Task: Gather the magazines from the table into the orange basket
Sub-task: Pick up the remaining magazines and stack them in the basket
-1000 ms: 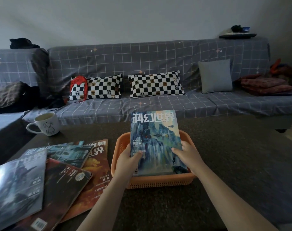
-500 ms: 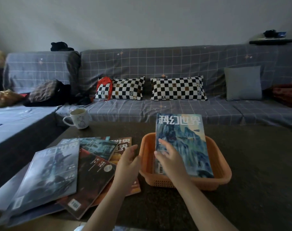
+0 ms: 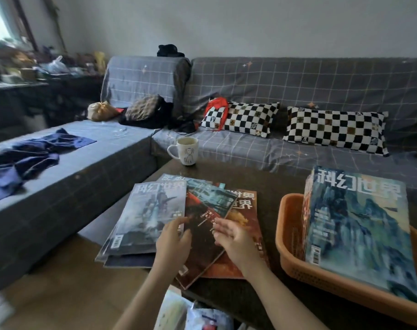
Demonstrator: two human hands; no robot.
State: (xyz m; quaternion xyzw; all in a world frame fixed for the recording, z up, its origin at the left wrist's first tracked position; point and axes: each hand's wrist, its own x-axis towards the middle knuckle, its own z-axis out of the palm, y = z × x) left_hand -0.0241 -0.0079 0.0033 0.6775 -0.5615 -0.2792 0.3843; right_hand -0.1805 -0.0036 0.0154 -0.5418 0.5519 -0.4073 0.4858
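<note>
Several magazines lie fanned out on the dark table (image 3: 269, 184): a grey-blue one (image 3: 148, 215) at the left, a dark red one (image 3: 200, 239) in the middle, an orange one (image 3: 244, 210) under it. My left hand (image 3: 173, 241) and my right hand (image 3: 233, 238) hover over the dark red magazine, fingers apart, holding nothing. The orange basket (image 3: 290, 236) stands at the right with a blue mountain-cover magazine (image 3: 355, 225) lying on top of others inside it.
A white mug (image 3: 184, 151) stands at the table's far edge. Behind is a grey checked sofa (image 3: 298, 82) with two checkerboard pillows (image 3: 243, 119), bags and blue cloth (image 3: 24, 160). A white plastic bag (image 3: 198, 315) lies on the floor below me.
Both hands have left the blue magazine in the basket and moved left over the pile. My view has swung left, so the basket now sits at the right.
</note>
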